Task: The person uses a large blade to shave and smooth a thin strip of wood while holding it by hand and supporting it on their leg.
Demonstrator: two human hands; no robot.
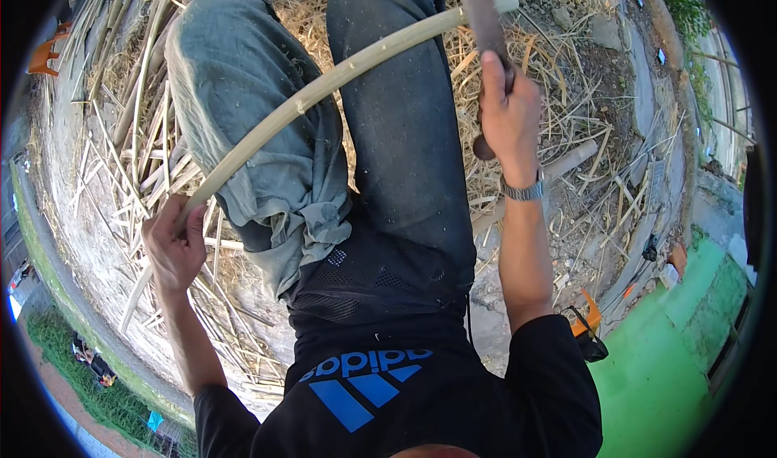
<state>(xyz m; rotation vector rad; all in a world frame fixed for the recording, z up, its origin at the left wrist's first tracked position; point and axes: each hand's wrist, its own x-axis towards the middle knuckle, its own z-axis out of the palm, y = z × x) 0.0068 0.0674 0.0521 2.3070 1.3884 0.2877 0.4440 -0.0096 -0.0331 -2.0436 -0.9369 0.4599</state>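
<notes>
A long pale bamboo strip (312, 94) slants across my lap, its near end low at the left and its far end high at the right. My left hand (176, 243) is closed around its lower part. In my right hand (511, 114) is a large knife (483, 23), gripped by its dark handle with a rounded end. The blade points away from me and crosses the strip close to its far end; whether it cuts in is hard to tell. Grey-green cloth (243, 78) covers my left thigh.
Split strips and shavings (150, 163) litter the ground on both sides of my legs. A thicker pole (571, 159) lies by my right wrist. An orange chair (50, 52) stands far left. Behind my right elbow are an orange object (589, 314) and a green surface (672, 361).
</notes>
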